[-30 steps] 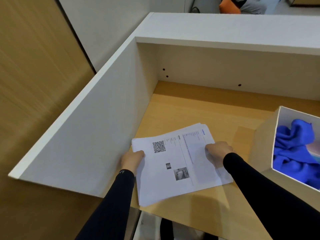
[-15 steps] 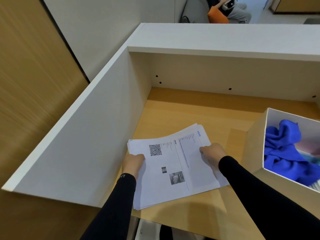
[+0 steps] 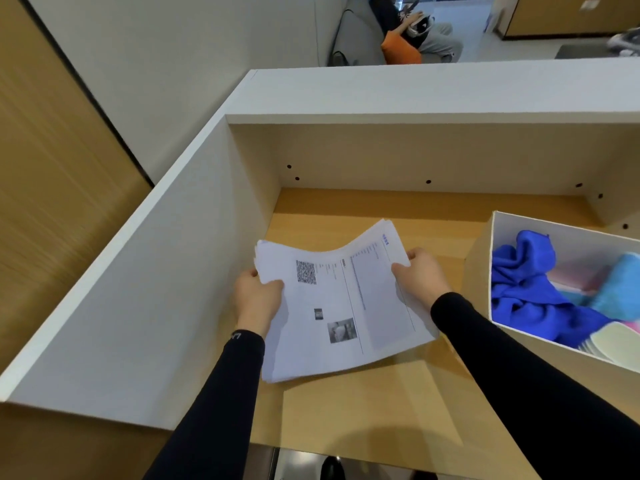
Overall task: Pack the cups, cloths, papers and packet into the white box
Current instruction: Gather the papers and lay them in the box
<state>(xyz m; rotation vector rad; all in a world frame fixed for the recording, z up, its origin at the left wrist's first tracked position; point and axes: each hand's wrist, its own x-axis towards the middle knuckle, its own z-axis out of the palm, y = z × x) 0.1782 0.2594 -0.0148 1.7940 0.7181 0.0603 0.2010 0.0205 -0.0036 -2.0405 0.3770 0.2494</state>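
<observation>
Two hands — left hand (image 3: pixel 258 299), right hand (image 3: pixel 420 277) — gripping papers (image 3: pixel 339 306), white box (image 3: pixel 498 223) beside

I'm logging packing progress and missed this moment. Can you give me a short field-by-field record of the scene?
left hand: grips the left edge of the papers
right hand: grips the right edge of the papers
papers: a stack, sagging in the middle, above the wooden desk
white box: right of the papers, open
in box: blue cloth, light blue cloth

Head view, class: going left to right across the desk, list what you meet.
White side panel → left hand → stack of papers → right hand → white box → blue cloth
</observation>
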